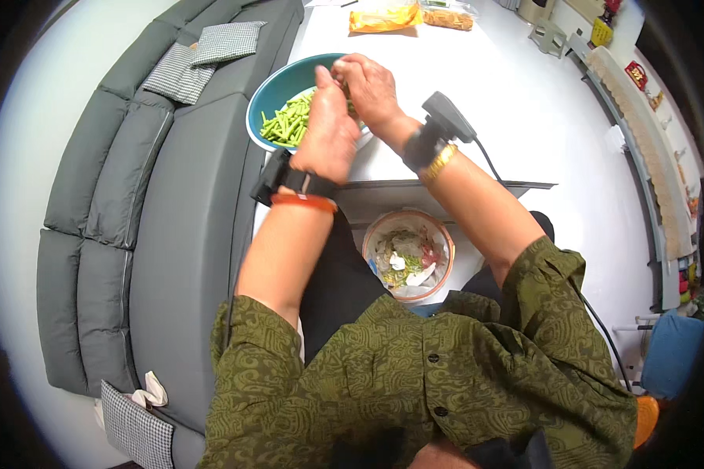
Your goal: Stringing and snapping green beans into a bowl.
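Note:
A teal bowl [278, 83] with a white rim stands on the white table [440, 64]. Cut green stalks, like garlic shoots or beans [289, 121], lie inside it. My left hand [328, 132] is over the bowl's right part, thumb raised, blurred by motion. My right hand [371, 91] is close against it at the bowl's far right edge, fingers bent inward. Whatever may be between the fingers is hidden. Each wrist wears a strapped black device.
Between my knees stands a lined waste bin [453, 252] with scraps. An orange packet [385, 17] and a clear bag of brown food [447, 19] lie at the table's far end. A grey sofa [176, 234] runs along the left. A cable trails from the right wrist device.

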Tool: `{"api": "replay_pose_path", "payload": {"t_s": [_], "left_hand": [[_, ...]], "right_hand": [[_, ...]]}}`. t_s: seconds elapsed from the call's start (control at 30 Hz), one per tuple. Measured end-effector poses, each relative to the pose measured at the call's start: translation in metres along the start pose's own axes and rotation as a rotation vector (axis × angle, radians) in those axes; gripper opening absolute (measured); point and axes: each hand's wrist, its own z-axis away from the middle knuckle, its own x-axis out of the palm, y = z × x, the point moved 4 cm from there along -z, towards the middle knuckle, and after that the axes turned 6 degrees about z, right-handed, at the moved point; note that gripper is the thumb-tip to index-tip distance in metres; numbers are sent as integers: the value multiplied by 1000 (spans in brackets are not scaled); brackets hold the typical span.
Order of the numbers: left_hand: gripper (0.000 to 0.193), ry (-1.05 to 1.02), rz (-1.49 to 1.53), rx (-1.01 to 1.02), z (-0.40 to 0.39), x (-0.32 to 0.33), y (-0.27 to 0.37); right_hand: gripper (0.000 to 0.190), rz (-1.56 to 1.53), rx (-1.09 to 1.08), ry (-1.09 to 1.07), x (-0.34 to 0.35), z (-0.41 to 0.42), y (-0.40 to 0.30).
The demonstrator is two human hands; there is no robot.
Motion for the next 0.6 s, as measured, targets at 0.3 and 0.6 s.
{"api": "replay_pose_path", "payload": {"t_s": [0.3, 0.6], "left_hand": [[58, -78, -245, -120, -36, -80, 66], [25, 137, -918, 424, -26, -109, 96]], "right_hand": [[42, -457, 339, -332, 62, 8, 43], [29, 36, 118, -430, 45, 28, 56]]}}
